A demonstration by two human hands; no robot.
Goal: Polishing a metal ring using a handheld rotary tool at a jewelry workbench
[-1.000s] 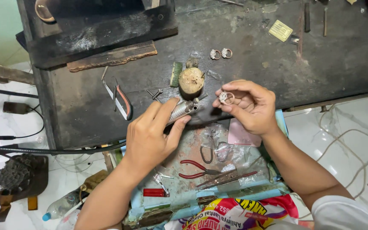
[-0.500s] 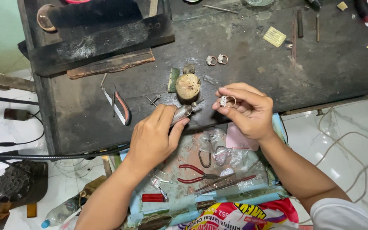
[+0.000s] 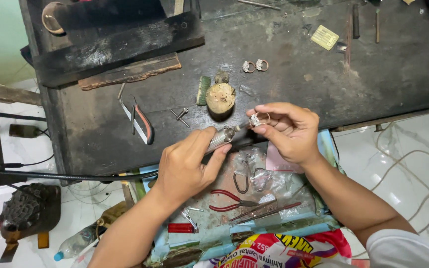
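The left hand (image 3: pixel 187 166) grips a metal rotary handpiece (image 3: pixel 222 138), its tip at a small ring (image 3: pixel 255 119) pinched in the right hand (image 3: pixel 289 131) fingers, just above the dark table (image 3: pixel 299 74). 2 more rings (image 3: pixel 254 65) lie beyond, near a wooden stump (image 3: pixel 220 98).

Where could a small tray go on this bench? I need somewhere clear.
Bare bench top lies right of the two rings, below the yellow card. Crowded: around the wooden peg, both hands, and the tool-filled drawer.

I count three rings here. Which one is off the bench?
The ring pinched in the right hand, meeting the left hand's rotary tool; the two rings lie untouched.
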